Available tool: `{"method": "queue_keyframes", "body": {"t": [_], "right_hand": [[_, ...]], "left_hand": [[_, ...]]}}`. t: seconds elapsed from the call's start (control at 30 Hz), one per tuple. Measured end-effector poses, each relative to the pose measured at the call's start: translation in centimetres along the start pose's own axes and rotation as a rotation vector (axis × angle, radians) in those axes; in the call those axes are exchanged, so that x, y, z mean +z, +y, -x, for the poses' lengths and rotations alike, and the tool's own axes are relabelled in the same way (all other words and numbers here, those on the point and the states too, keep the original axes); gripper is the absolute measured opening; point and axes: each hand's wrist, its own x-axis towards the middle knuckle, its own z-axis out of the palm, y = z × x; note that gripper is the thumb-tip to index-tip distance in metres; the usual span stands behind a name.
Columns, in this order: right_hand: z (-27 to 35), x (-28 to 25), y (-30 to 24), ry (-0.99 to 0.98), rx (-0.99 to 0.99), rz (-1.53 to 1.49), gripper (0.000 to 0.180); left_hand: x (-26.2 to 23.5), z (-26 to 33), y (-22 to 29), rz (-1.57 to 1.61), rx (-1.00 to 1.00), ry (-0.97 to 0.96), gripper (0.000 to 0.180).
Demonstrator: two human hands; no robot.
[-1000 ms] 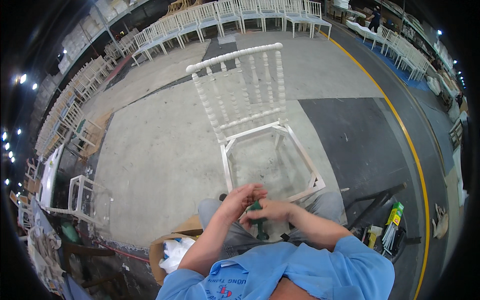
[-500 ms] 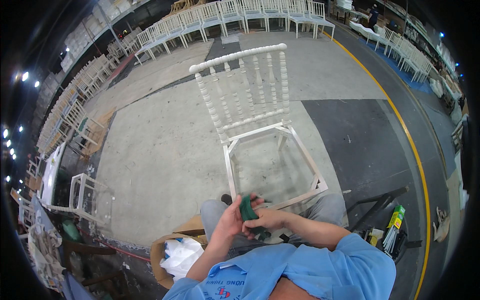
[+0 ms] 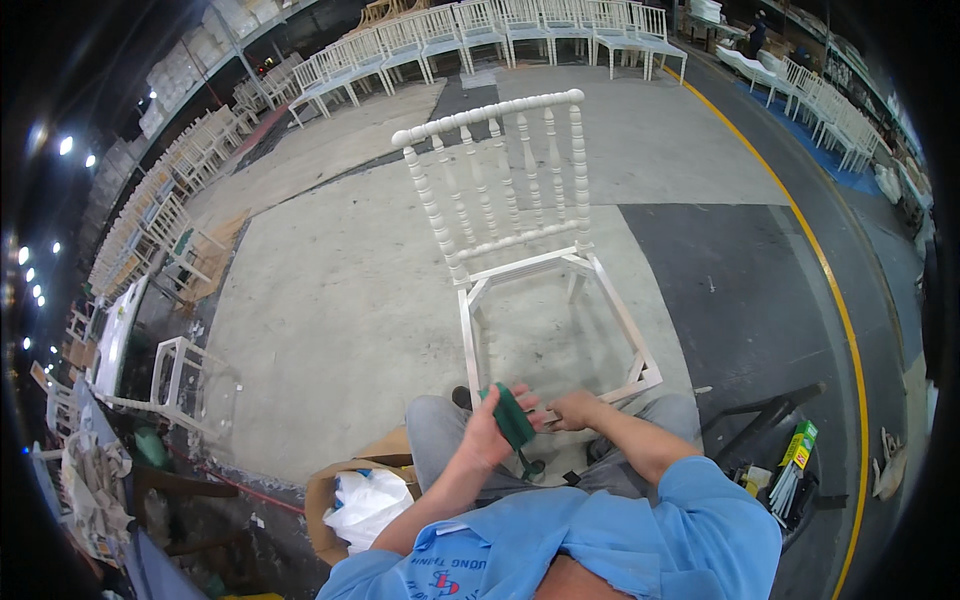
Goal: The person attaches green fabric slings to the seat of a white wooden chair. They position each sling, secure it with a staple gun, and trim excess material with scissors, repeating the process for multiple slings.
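My left hand [image 3: 485,436] has a dark green strip [image 3: 513,417] looped across its palm and fingers, with one end hanging toward my lap. Its fingertips show beyond the strip. Just to the right, my right hand [image 3: 574,410] is closed at the front corner area of a white chair frame [image 3: 466,335]; what it pinches is too small to make out. The chair stands upright before me, its turned spindle back [image 3: 499,180] at the far side and its seat opening uncovered. My knees are at either side of the front rail.
A cardboard box [image 3: 320,520] with white plastic stands at my left. To my right are a dark metal bar [image 3: 760,412] and a container of tools with a green-yellow pack [image 3: 799,443]. White chairs [image 3: 480,30] line the back; a small white frame [image 3: 172,385] lies left.
My right hand has come away from the green strip and moved right, to the chair's front rail. My left hand keeps the strip, now spread flatter. The view has shifted slightly.
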Motion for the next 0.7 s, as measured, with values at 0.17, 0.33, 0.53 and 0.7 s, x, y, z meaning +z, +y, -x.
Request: {"method": "queue_keyframes", "body": {"t": [0.17, 0.33, 0.53, 0.7], "right_hand": [[1.2, 1.8, 1.2, 0.032, -0.017, 0.033, 0.046], [4.6, 3.9, 1.8, -0.108, 0.002, 0.068, 0.048], [7.7, -2.5, 1.0, 0.273, 0.118, -1.267, 0.039], [8.7, -8.5, -4.1, 0.458, -0.045, -1.484, 0.027]], "left_hand": [[1.5, 1.2, -2.9, -0.072, -0.069, -0.066, 0.058], [3.4, 0.1, -2.5, -0.149, 0.008, -0.154, 0.056], [4.0, -1.1, -3.5, -0.229, 0.032, -0.266, 0.053], [4.0, -1.0, -5.2, -0.359, 0.031, -0.177, 0.053]]}}
